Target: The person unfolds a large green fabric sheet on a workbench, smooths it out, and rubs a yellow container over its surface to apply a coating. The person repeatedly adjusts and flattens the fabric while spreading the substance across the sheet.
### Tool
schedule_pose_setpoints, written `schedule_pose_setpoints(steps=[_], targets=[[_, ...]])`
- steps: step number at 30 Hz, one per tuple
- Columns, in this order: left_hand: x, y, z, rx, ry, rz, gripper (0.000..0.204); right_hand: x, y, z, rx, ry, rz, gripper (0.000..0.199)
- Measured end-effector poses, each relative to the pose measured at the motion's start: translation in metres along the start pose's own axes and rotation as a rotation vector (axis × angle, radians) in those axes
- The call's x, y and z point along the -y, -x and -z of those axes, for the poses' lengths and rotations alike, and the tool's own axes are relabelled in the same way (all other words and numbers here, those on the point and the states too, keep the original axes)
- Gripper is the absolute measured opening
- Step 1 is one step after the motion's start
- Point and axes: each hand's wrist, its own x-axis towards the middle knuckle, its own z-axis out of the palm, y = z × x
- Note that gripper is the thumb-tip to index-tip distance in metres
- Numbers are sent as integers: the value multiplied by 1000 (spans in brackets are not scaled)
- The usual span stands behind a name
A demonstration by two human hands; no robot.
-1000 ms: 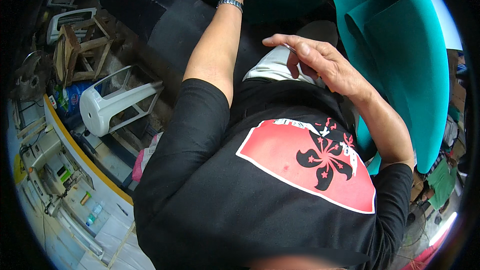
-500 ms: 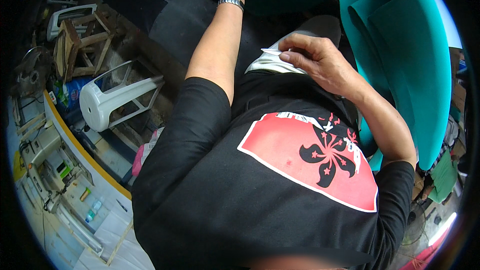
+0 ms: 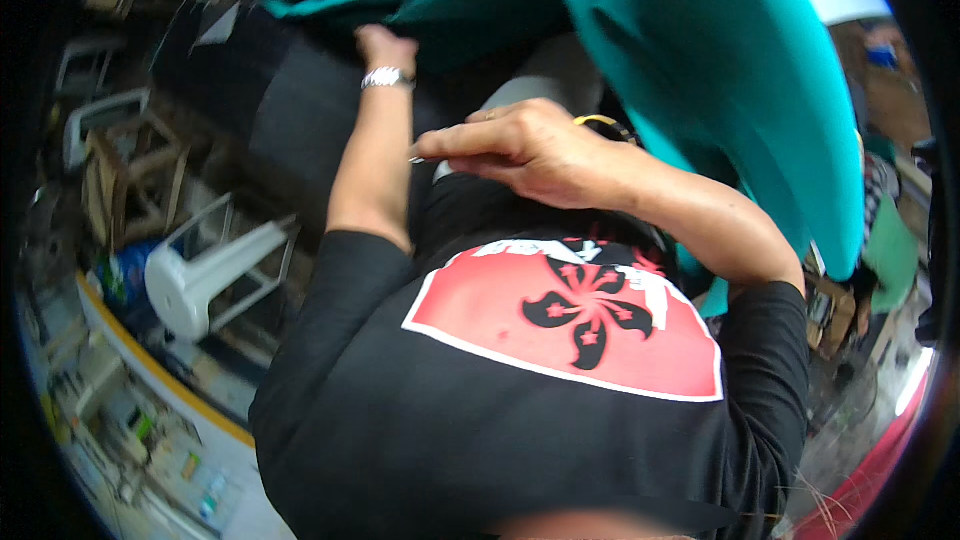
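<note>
Steady the green material (image 3: 730, 90), draped far and right, with the left hand (image 3: 386, 47) (I cannot tell its grip), angling the right hand's (image 3: 530, 152) pinched glinting object (image 3: 417, 160) clear of the left forearm (image 3: 372, 165).

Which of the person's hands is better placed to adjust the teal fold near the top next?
Probably the left: the left hand is stretched out beside the teal fold, though whether it grips is unclear. The right hand is farther off, apparently pinching a small pale thing.
</note>
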Motion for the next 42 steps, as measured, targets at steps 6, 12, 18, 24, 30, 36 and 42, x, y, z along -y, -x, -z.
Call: schedule_pose_setpoints(steps=[6, 12, 18, 24, 30, 36, 42], targets=[[13, 15, 27, 107, -170, 73, 43, 46, 19, 50, -227, -751, -226, 33], [34, 81, 34, 111, -505, 252, 57, 101, 88, 111, -523, -736, -264, 35], [25, 185, -42, 728, -1166, 234, 29, 147, 213, 154, -1304, -127, -293, 37], [20, 254, -175, 1414, -1016, -35, 25, 139, 340, 177, -1537, -79, -174, 41], [117, 297, -230, 1580, -895, 349, 28, 74, 322, 132, -1468, -546, -186, 38], [179, 346, -183, 1720, -1020, 526, 61, 54, 241, 92, -1454, -799, -58, 35], [125, 318, -194, 1723, -1116, 205, 48, 58, 206, 97, -1334, -703, -104, 38]])
